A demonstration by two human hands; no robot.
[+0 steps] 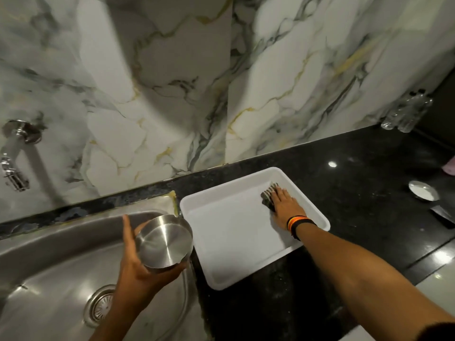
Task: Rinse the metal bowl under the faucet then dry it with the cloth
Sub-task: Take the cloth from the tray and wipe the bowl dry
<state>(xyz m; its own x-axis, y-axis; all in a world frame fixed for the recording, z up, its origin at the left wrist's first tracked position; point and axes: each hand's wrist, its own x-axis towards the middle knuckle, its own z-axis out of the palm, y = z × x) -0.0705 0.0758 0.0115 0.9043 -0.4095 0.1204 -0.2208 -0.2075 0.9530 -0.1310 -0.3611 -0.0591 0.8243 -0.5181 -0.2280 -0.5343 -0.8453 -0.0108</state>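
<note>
My left hand (138, 269) grips the metal bowl (163, 243) over the right side of the steel sink (49, 279), with the bowl's flat base turned up toward me. My right hand (284, 203) lies in the far right corner of the white tray (236, 232), fingers on a dark striped cloth (268, 195). Whether the fingers have closed on the cloth is unclear. The chrome faucet (14, 153) juts from the marble wall at the far left, and no water stream is visible.
The black granite counter (357, 173) holds a small round lid (423, 190) and a dark blade-like object (443, 214) at the right. Clear plastic bottles (406, 112) stand in the back right corner. The sink drain (101, 305) is near my left forearm.
</note>
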